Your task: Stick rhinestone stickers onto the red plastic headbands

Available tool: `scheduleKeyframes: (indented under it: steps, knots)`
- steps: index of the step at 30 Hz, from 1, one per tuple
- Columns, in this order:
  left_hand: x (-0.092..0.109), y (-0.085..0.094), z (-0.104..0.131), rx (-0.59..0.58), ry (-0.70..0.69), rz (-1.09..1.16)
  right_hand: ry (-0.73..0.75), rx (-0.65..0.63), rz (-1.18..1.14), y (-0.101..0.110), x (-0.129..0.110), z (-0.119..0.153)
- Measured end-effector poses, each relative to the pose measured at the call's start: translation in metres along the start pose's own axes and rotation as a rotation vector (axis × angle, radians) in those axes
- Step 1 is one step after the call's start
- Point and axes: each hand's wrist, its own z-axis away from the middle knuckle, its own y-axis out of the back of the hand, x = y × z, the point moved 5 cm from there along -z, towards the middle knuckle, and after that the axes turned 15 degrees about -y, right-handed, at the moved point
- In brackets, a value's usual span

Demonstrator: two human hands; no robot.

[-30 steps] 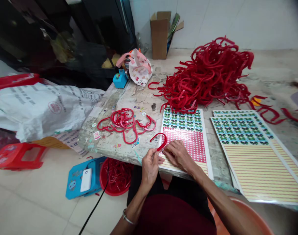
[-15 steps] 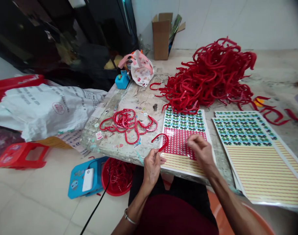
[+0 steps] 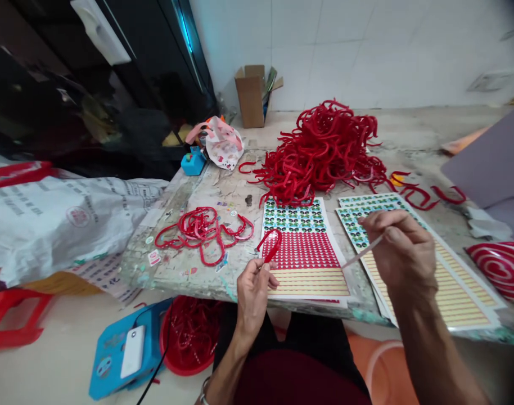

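My left hand (image 3: 253, 281) pinches one end of a red curved band (image 3: 275, 243), shaped like a headband, its bend pointing up above the sticker sheet's left edge. A thin pale sticker strip (image 3: 361, 256) hangs between the fingertips of my right hand (image 3: 402, 247); its lower end is at the right edge of the sticker sheet (image 3: 307, 284). That sheet carries eye pictures at the top, red rows in the middle and yellow lined strips at the bottom. Behind my right hand lie more sticker sheets (image 3: 455, 298), partly hidden by it.
A large heap of red bands (image 3: 320, 152) covers the table's back. A smaller tangle of bands (image 3: 200, 228) lies at left. Beyond stand a cardboard box (image 3: 251, 98) and a patterned bag (image 3: 223, 143). Below are a red basin (image 3: 189, 337) and a blue stool (image 3: 109, 343).
My right hand has moved right and up off the sticker sheet, and a thin strip now shows in its fingers. My left hand still holds the red band. The view has shifted right.
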Motion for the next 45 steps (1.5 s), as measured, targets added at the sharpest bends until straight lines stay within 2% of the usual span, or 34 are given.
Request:
scheduleKeyframes:
  steps: [2,4,8,11,14,16,19,24,28,31,34,37,42,45]
  knots:
    - [0.016,-0.011,-0.006,-0.038,-0.039,0.019,-0.023,-0.069,-0.058,-0.008,-0.003,-0.001]
    - [0.016,-0.023,-0.010,-0.083,-0.009,0.065,-0.036,-0.097,-0.157,-0.010,-0.006,-0.004]
    - [-0.022,-0.037,-0.007,-0.118,0.123,0.109,-0.108,-0.084,-0.160,-0.005,-0.001,-0.008]
    - [-0.049,-0.038,0.000,-0.153,0.117,0.017,-0.149,-0.049,-0.134,0.005,0.005,-0.005]
    - [-0.054,-0.037,0.004,-0.168,0.121,-0.054,-0.076,0.034,-0.142,0.020,-0.004,0.002]
    - [-0.041,-0.042,0.002,-0.187,0.112,-0.015,-0.021,0.092,-0.106,0.030,-0.012,0.010]
    - [-0.002,-0.063,-0.005,-0.237,0.037,0.066,-0.019,0.135,0.022,0.040,-0.017,0.023]
    - [0.059,-0.132,-0.006,-0.442,0.007,0.341,-0.088,0.147,0.125,0.059,-0.024,0.050]
    - [0.083,-0.184,0.010,-0.652,0.051,0.446,-0.080,0.224,0.130,0.078,-0.040,0.074]
    - [0.091,-0.208,0.024,-0.769,0.080,0.489,-0.070,0.284,0.144,0.087,-0.052,0.092]
    - [0.095,-0.221,0.036,-0.842,0.105,0.514,-0.086,0.343,0.177,0.093,-0.062,0.112]
    - [0.100,-0.226,0.046,-0.902,0.120,0.518,-0.076,0.457,0.237,0.098,-0.073,0.134]
    - [0.102,-0.221,0.060,-0.959,0.233,0.501,-0.013,0.660,0.387,0.094,-0.081,0.164]
    - [0.099,-0.215,0.064,-0.986,0.301,0.450,-0.005,0.727,0.475,0.087,-0.078,0.172]
